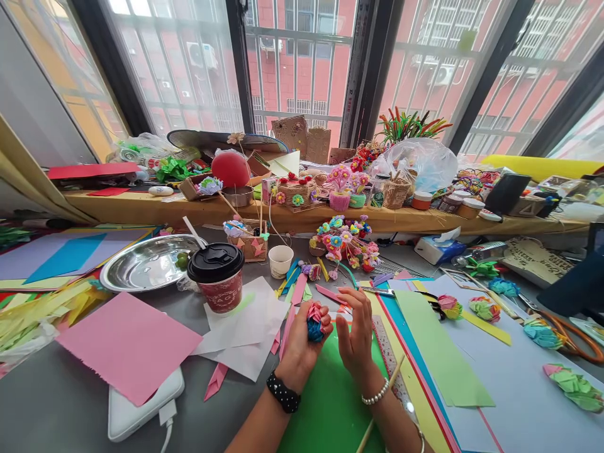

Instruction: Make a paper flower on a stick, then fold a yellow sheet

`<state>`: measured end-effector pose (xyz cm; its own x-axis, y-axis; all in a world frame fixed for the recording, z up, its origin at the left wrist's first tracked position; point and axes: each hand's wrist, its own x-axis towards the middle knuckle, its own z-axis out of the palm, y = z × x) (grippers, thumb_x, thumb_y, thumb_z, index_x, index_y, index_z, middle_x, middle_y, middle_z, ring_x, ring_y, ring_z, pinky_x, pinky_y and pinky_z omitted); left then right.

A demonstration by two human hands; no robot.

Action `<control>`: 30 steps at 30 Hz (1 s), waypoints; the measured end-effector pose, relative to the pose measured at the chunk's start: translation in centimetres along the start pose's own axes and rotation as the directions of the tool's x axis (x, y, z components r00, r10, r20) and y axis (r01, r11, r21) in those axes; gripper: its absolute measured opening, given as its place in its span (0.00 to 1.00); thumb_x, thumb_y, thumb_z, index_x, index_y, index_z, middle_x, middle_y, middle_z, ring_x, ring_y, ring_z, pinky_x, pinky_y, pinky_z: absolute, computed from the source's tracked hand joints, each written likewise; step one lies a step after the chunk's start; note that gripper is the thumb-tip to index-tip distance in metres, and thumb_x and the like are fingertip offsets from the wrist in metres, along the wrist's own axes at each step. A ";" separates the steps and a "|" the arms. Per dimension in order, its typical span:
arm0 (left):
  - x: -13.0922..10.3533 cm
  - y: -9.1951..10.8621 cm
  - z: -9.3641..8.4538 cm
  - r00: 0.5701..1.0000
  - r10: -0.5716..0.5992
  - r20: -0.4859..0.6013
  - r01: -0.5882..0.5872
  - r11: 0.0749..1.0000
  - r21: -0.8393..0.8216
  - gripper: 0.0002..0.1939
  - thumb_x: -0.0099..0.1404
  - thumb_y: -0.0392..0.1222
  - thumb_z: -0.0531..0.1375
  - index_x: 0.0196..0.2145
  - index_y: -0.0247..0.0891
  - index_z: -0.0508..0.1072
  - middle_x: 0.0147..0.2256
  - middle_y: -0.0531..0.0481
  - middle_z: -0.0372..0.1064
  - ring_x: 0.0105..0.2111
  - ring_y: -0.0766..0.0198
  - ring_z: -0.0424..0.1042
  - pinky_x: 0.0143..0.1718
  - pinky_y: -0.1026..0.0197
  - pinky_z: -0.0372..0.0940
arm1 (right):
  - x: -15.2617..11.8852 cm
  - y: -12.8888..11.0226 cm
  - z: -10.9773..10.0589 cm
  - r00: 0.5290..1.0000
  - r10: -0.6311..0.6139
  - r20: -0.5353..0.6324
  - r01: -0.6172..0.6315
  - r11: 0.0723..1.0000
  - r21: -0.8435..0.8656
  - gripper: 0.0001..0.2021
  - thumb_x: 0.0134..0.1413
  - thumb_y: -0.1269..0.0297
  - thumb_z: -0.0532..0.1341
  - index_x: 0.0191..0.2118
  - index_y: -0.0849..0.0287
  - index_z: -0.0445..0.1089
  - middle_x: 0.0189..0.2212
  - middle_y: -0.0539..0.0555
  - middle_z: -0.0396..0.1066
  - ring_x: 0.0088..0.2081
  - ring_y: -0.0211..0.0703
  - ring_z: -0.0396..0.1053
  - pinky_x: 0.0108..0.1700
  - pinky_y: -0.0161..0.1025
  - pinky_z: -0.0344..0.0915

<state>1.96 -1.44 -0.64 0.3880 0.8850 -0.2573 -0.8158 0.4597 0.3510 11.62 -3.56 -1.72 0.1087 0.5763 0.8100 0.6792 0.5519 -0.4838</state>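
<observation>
My left hand [302,343] is closed around a folded paper flower [315,322], pink on top and dark blue below. Close beside it, my right hand [355,330] is raised with its fingers apart and nothing visible in them. Both hands are above a glossy green sheet [314,409]. A thin wooden stick [377,412] lies slanted by my right wrist, near a clear ruler [389,362]. Folded pink paper pieces [217,380] are scattered to the left. Several finished paper flowers [485,309] rest on the sheets at right.
A lidded coffee cup [219,296] stands left of my hands, with a metal tray [136,267] behind it. Pink paper [134,346] covers part of a white power bank [141,412]. Orange-handled scissors [573,336] lie far right. A crowded ledge [198,211] runs below the windows.
</observation>
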 end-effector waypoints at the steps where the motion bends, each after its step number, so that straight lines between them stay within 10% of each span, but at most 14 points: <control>1: 0.0 0.0 0.0 1.000 0.018 0.013 -0.019 1.000 0.011 0.11 0.59 0.35 0.51 0.20 0.33 0.63 0.16 0.55 0.55 0.14 0.74 0.57 0.13 0.73 0.56 | -0.1 0.0 0.0 1.000 -0.005 -0.010 0.005 1.000 -0.010 0.12 0.57 0.61 0.45 0.43 0.57 0.58 0.42 0.58 0.61 0.46 0.48 0.58 0.48 0.53 0.52; 5: -0.1 0.2 0.3 0.998 0.060 0.000 -0.060 0.995 0.074 0.12 0.60 0.38 0.51 0.21 0.32 0.66 0.18 0.52 0.61 0.16 0.72 0.61 0.15 0.71 0.59 | -0.4 0.1 0.2 1.000 0.013 -0.026 -0.012 1.000 0.025 0.11 0.57 0.63 0.47 0.43 0.57 0.59 0.44 0.58 0.59 0.48 0.47 0.57 0.47 0.50 0.54; 8: 0.1 0.5 0.7 0.993 0.076 -0.085 -0.070 0.995 0.075 0.15 0.62 0.39 0.47 0.25 0.29 0.69 0.25 0.44 0.68 0.25 0.65 0.70 0.25 0.65 0.66 | -0.3 0.3 0.6 0.963 0.268 -0.005 -0.259 0.934 0.245 0.13 0.57 0.57 0.47 0.43 0.57 0.61 0.45 0.57 0.60 0.49 0.46 0.57 0.50 0.49 0.52; 11: 0.5 0.5 0.5 0.985 0.122 -0.118 -0.109 0.988 0.110 0.14 0.62 0.38 0.47 0.30 0.29 0.70 0.31 0.41 0.71 0.33 0.61 0.71 0.35 0.62 0.66 | 0.2 0.2 1.2 0.755 0.616 0.226 -0.612 0.539 0.578 0.19 0.54 0.48 0.47 0.44 0.56 0.61 0.44 0.55 0.63 0.47 0.44 0.60 0.48 0.45 0.58; 15: 0.6 0.2 -0.2 0.956 0.285 -0.065 -0.245 0.902 0.356 0.12 0.62 0.40 0.49 0.38 0.34 0.69 0.40 0.44 0.69 0.42 0.61 0.68 0.45 0.60 0.61 | 0.7 -0.5 1.6 0.490 0.596 0.636 -0.765 -0.056 0.642 0.24 0.46 0.44 0.53 0.43 0.56 0.65 0.41 0.53 0.68 0.42 0.43 0.65 0.40 0.39 0.63; 18: 0.3 -0.3 -0.5 0.887 0.457 0.073 -0.372 0.610 0.700 0.13 0.62 0.43 0.49 0.39 0.37 0.69 0.44 0.47 0.66 0.48 0.62 0.62 0.51 0.59 0.54 | 0.5 -0.8 1.8 0.414 0.566 0.713 -0.782 -0.180 0.597 0.20 0.42 0.53 0.60 0.41 0.58 0.68 0.37 0.53 0.70 0.38 0.42 0.66 0.35 0.37 0.64; 24: -0.4 0.0 0.0 0.718 0.614 0.328 -0.397 -0.026 0.918 0.15 0.63 0.43 0.45 0.42 0.36 0.65 0.44 0.46 0.64 0.47 0.62 0.61 0.48 0.59 0.55 | 0.0 0.4 1.9 0.410 0.764 0.498 -0.696 -0.090 0.712 0.10 0.38 0.63 0.64 0.32 0.57 0.70 0.29 0.48 0.69 0.28 0.35 0.65 0.27 0.30 0.62; 27: -1.0 0.2 0.5 0.811 0.430 0.396 -0.316 -0.247 0.916 0.22 0.64 0.46 0.42 0.25 0.35 0.69 0.26 0.48 0.68 0.30 0.63 0.67 0.34 0.63 0.59 | 0.5 1.4 1.5 0.410 0.822 0.394 -0.608 -0.075 0.790 0.10 0.39 0.60 0.63 0.32 0.54 0.67 0.27 0.45 0.68 0.28 0.33 0.64 0.28 0.29 0.62; 30: -1.7 -0.3 0.6 0.931 -0.112 0.348 -0.363 -0.392 0.845 0.30 0.64 0.48 0.40 0.10 0.36 0.64 0.12 0.53 0.61 0.16 0.69 0.62 0.25 0.66 0.56 | 1.1 2.0 1.0 0.408 0.845 0.345 -0.537 -0.084 0.840 0.12 0.43 0.54 0.58 0.32 0.55 0.66 0.27 0.45 0.67 0.28 0.33 0.64 0.31 0.31 0.63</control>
<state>1.77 -3.06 0.24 0.6014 0.7982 0.0347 0.5415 -0.4391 0.7169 12.38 -1.22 -2.10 0.3679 0.9096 -0.1931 -0.7249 0.1504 -0.6723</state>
